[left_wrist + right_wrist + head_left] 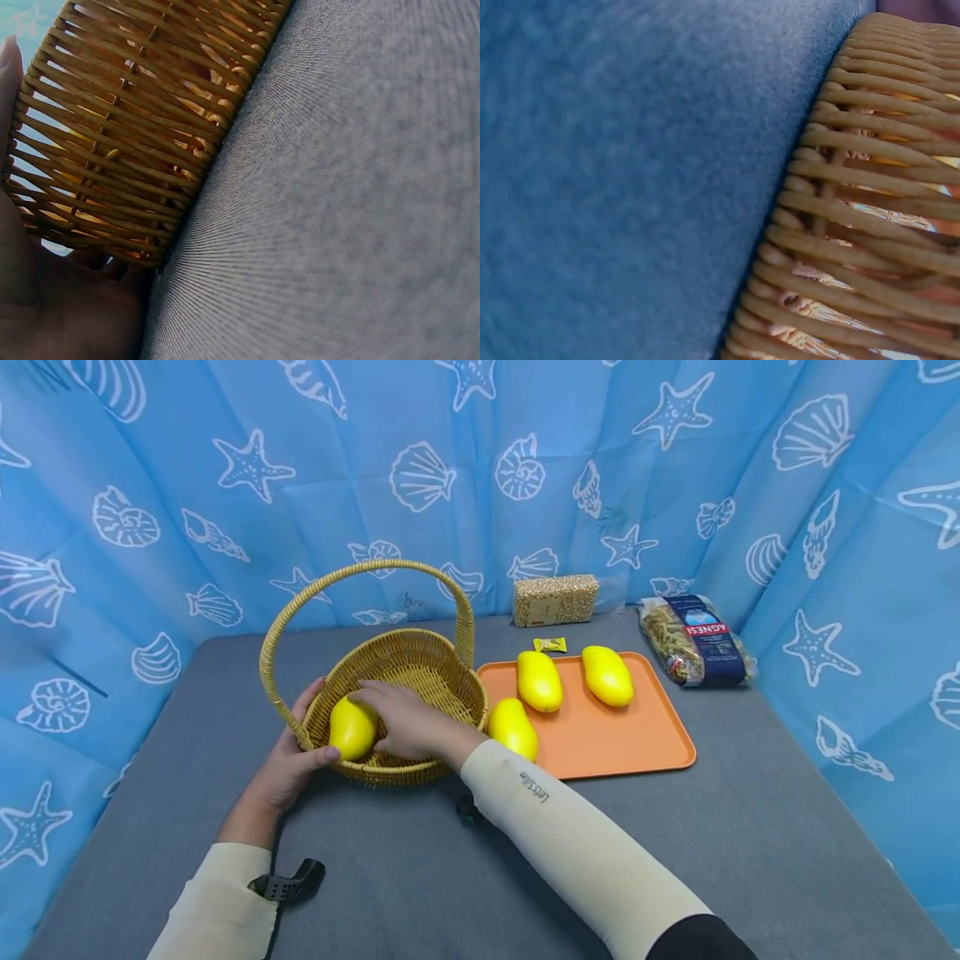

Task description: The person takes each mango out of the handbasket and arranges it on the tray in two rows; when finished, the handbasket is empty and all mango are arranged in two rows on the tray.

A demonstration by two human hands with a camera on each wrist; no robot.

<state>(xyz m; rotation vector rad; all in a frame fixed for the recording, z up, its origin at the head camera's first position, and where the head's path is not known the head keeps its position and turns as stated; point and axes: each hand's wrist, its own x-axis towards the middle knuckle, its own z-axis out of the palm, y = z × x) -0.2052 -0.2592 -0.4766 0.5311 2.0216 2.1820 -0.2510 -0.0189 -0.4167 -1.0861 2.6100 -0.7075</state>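
Note:
A woven basket with a tall arched handle stands on the left part of the table. My left hand grips its left side, thumb over the rim and fingers on the outer wall; the left wrist view shows the palm against the weave. Inside the basket, at the left, sits a yellow mango. My right hand reaches in over the front rim and holds that mango from its right side, fingers over the top. The right wrist view shows only the basket's outer wall and tabletop.
Right of the basket lies an orange tray. Two mangoes are on it, and another mango is at its left edge, partly behind my forearm. Behind are a small yellow packet, a grain pack and a pasta bag.

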